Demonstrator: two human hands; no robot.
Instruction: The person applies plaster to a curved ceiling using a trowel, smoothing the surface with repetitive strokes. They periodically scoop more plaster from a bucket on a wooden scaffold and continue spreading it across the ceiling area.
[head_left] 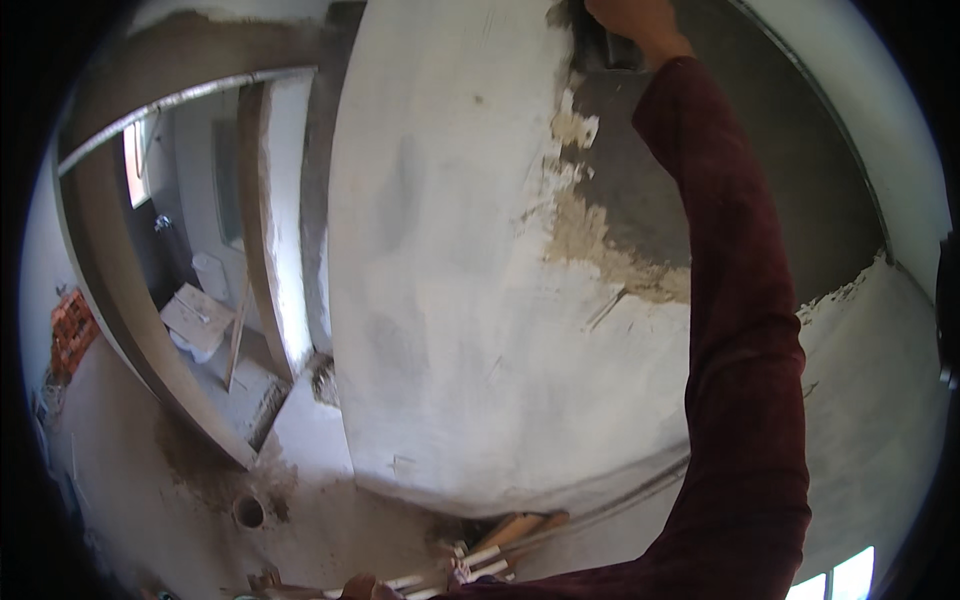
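My right hand (640,25) is closed on a dark trowel (622,55) at the top of the head view, partly cut off by the frame. The blade rests against the wall, at the left edge of a dark grey plaster patch (640,150). A ragged tan and white border (600,245) separates this patch from the pale wall surface (450,250). My dark red sleeve (745,330) crosses the right side and covers part of the wall. At the lower edge shows a small bit of what looks like my left hand (362,587); its fingers are hidden.
On the left, a doorway (160,340) opens on a small room with a toilet (208,275) and a board (200,318). Red bricks (74,328) are stacked at the far left. A round hole (249,512) is in the floor; wood pieces (515,530) lie below the wall.
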